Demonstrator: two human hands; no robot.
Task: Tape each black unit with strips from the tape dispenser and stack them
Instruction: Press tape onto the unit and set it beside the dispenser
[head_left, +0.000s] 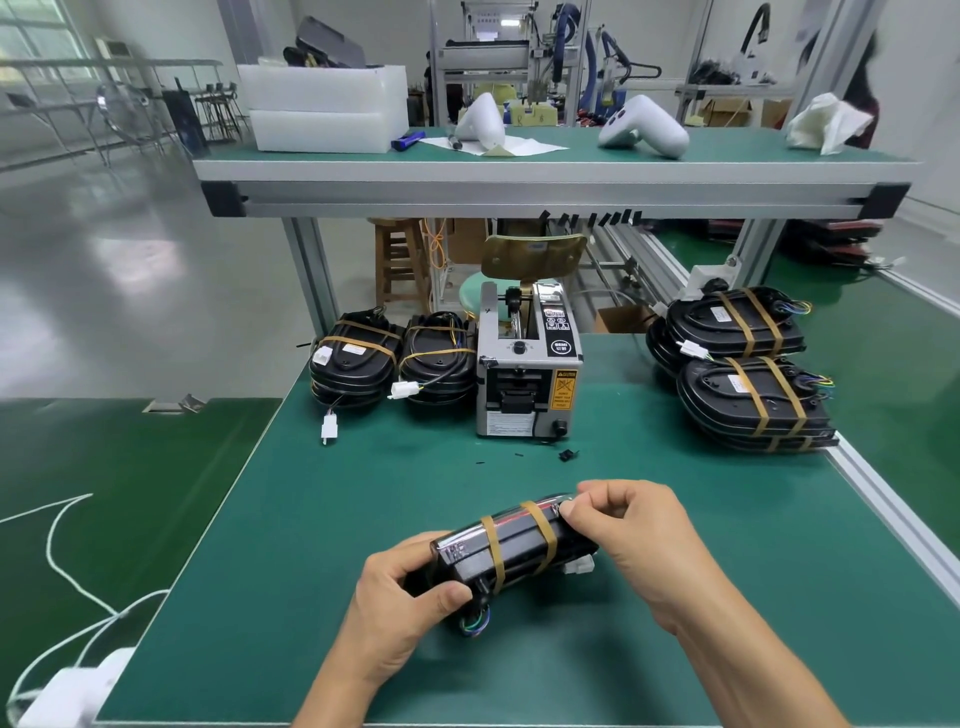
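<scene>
A green-topped workbench (363, 519) fills the foreground beneath a raised shelf (545, 176), with a grey tape dispenser (527, 374) standing at its centre rear. To the right of the dispenser, well apart from it, sit two stacks of taped black units (743, 369), each bound by tan strips; two shorter stacks (395, 358) stand just beside the dispenser's left side. Near the front edge, a person holds one black unit (511, 551) tilted on its side, apparently just above the mat, with two tan tape bands (540, 530) wrapped around it. The left hand (410, 597) grips the unit's near end, thumb curled over its side. The right hand (631, 525) pinches the far upper end, fingers curled. Coloured wires (475, 621) curl from the unit's lower end.
</scene>
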